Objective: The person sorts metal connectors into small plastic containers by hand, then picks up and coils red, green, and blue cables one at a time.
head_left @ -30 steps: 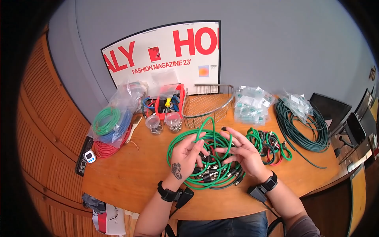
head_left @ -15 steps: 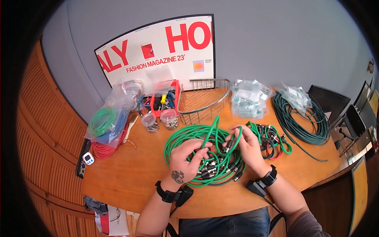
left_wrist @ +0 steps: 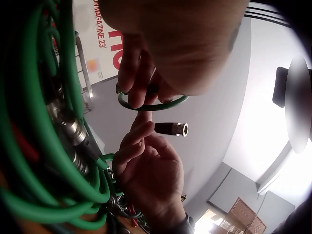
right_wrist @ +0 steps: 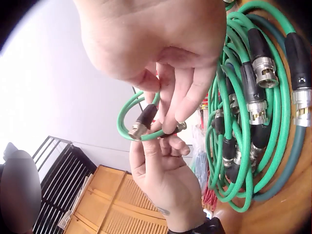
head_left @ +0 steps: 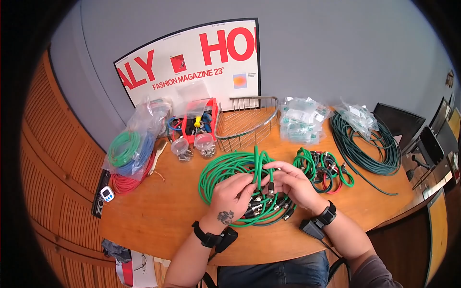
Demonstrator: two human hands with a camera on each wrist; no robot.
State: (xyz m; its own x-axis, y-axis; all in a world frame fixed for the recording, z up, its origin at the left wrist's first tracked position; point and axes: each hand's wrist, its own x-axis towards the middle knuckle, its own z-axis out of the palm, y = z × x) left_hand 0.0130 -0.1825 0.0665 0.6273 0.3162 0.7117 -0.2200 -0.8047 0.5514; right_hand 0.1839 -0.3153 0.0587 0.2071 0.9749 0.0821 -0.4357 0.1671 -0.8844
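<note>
A short green BNC cable (head_left: 258,165) is bent into a loop above the desk, held between both hands. My left hand (head_left: 231,196) pinches the loop at its lower left. My right hand (head_left: 301,188) holds the same cable near one end, index finger stretched along it. Below those fingers a black-sleeved metal BNC connector (right_wrist: 145,121) sticks out free, also seen as the connector (left_wrist: 170,128) in the left wrist view. Another plug shows by the left fingertips in the right wrist view, partly hidden. Beneath lies a large pile of green cables (head_left: 211,177) with several BNC plugs.
A smaller bunch of mixed cables (head_left: 345,177) lies to the right, with a dark green coil (head_left: 391,158) beyond. Behind stand a wire basket (head_left: 247,137), clear bags (head_left: 302,125), a red bin (head_left: 213,108) and small tubs (head_left: 205,146). Bagged cables (head_left: 125,149) sit at left.
The right hand has moved inward and now holds the cable close to the left hand, bringing the connector end beside the loop. The loop has become narrower.
</note>
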